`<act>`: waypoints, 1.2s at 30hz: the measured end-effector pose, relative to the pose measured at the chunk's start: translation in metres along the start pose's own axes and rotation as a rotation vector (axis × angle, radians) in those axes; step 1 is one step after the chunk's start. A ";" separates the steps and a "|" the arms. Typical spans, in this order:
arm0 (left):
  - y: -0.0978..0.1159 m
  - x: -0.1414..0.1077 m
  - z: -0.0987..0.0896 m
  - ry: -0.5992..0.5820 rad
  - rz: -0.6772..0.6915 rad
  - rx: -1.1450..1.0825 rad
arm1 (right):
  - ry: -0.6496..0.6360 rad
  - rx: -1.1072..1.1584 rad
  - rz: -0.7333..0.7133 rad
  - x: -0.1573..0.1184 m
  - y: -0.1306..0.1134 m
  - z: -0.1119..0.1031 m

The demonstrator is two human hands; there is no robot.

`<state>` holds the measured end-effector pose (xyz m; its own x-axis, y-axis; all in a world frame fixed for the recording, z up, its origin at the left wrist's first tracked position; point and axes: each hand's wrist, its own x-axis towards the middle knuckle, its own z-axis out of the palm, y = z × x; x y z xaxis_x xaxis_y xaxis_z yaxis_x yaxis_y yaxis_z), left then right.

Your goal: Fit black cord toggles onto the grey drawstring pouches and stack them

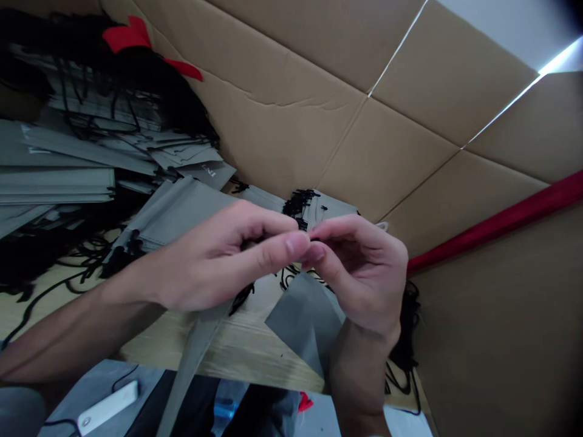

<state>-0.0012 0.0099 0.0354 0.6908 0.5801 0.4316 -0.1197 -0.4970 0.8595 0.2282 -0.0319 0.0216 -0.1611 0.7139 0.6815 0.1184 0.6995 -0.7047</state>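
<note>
My left hand [237, 258] is closed, thumb and forefinger pinched together above the table. A grey fabric bag [195, 358] hangs edge-on below it, past the table's front edge. Thumb to finger, my right hand [364, 267] pinches at the same spot, its fingertips touching those of my left. Only a small dark bit, seemingly black cord [314, 240], shows between the fingertips. Beneath my right hand lies a flat grey fabric piece [305, 318], partly covered by the wrist.
Grey bags with black cords are heaped at the left [59, 185], one pile [177, 206] beside my left hand. Cardboard walls [282, 121] enclose the back and right. Black cords [407, 334] hang at the right of the wooden table [255, 352]. A red strip [496, 221] runs along the right cardboard.
</note>
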 end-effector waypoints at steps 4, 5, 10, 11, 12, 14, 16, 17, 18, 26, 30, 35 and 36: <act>0.000 -0.004 -0.008 -0.108 0.066 0.106 | -0.036 0.063 -0.009 0.002 -0.001 -0.001; -0.001 -0.004 -0.009 -0.127 0.094 0.132 | -0.036 0.070 -0.002 0.001 -0.002 -0.002; -0.008 -0.007 -0.012 -0.177 0.175 0.178 | -0.024 0.096 0.057 0.000 -0.002 0.000; -0.009 -0.007 -0.013 -0.166 0.178 0.176 | -0.015 0.103 0.068 0.000 -0.001 0.001; -0.011 -0.008 -0.013 -0.155 0.179 0.173 | -0.004 0.111 0.077 0.000 -0.001 0.002; -0.012 -0.009 -0.013 -0.139 0.181 0.161 | 0.009 0.126 0.091 -0.002 0.000 0.003; -0.011 -0.010 -0.012 -0.134 0.193 0.132 | 0.011 0.149 0.100 -0.003 0.002 0.003; -0.011 -0.010 -0.011 -0.127 0.200 0.117 | 0.011 0.162 0.106 -0.003 0.003 0.003; -0.010 -0.009 -0.010 -0.113 0.200 0.103 | 0.013 0.174 0.108 -0.003 0.004 0.002; -0.012 -0.004 -0.002 -0.141 0.121 0.100 | -0.117 -0.015 0.018 0.002 0.006 -0.005; -0.013 -0.002 -0.001 -0.122 0.117 0.116 | -0.088 -0.092 -0.014 0.004 0.005 -0.002; -0.009 0.000 -0.001 -0.093 0.107 0.119 | -0.068 -0.101 -0.048 0.004 0.008 -0.006; -0.007 0.000 0.000 -0.094 0.086 0.109 | -0.076 -0.083 -0.065 0.004 0.009 -0.007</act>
<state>-0.0006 0.0135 0.0293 0.7455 0.4723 0.4703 -0.1066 -0.6120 0.7836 0.2354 -0.0224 0.0187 -0.2443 0.6648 0.7059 0.1855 0.7466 -0.6389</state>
